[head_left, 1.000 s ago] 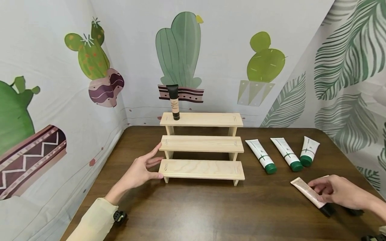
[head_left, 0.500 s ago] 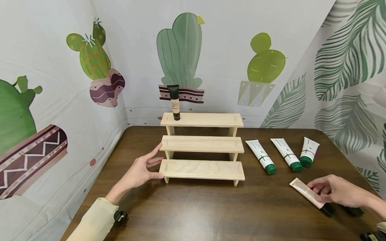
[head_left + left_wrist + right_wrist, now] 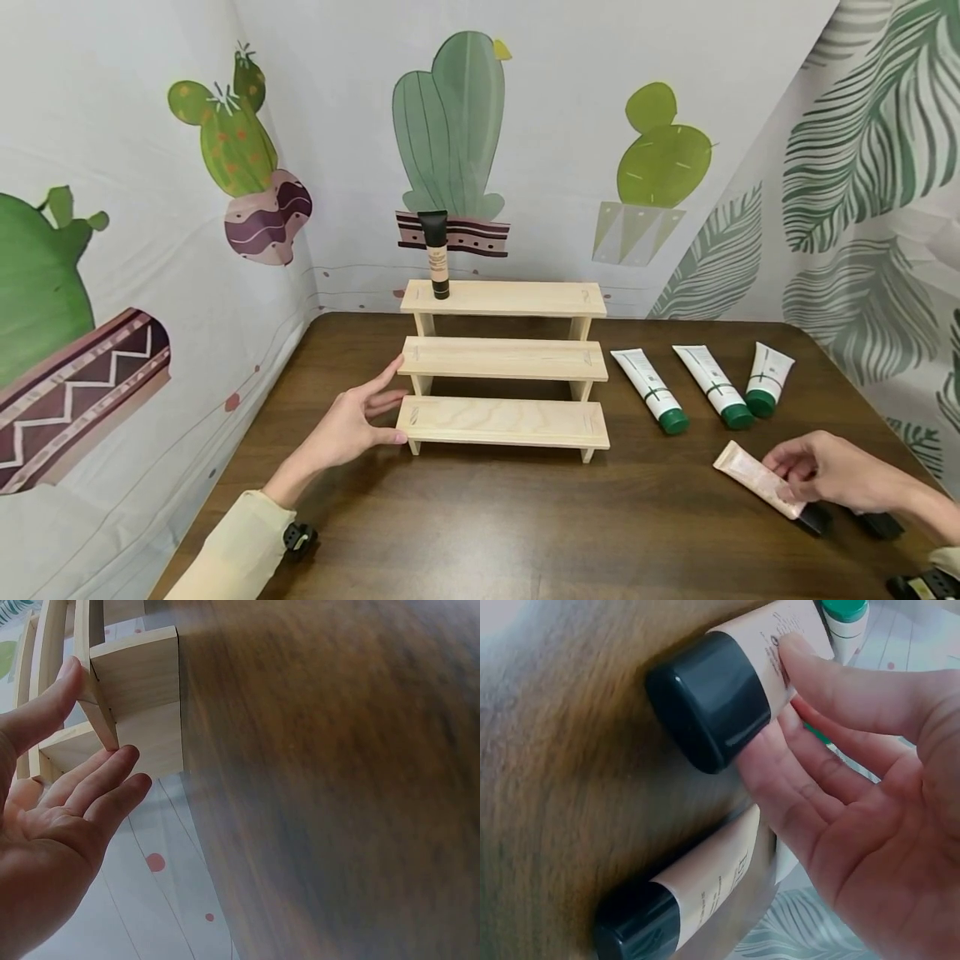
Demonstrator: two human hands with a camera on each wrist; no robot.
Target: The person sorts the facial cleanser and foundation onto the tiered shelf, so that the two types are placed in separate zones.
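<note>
Left hand spread, thumb and fingertips touching the left ends of the lower two tiers of a wooden stand; right hand pinches a beige tube over the table's right side, thumb on its printed face; clearance under its black cap unclear; second beige tube lies just beside; upright tube stands cap-down on the top tier. Judged risks: loose pinch lets the held tube pivot; low sweep knocks its neighbour; left-hand shove jolts the stand, toppling the narrow-based upright tube.
</note>
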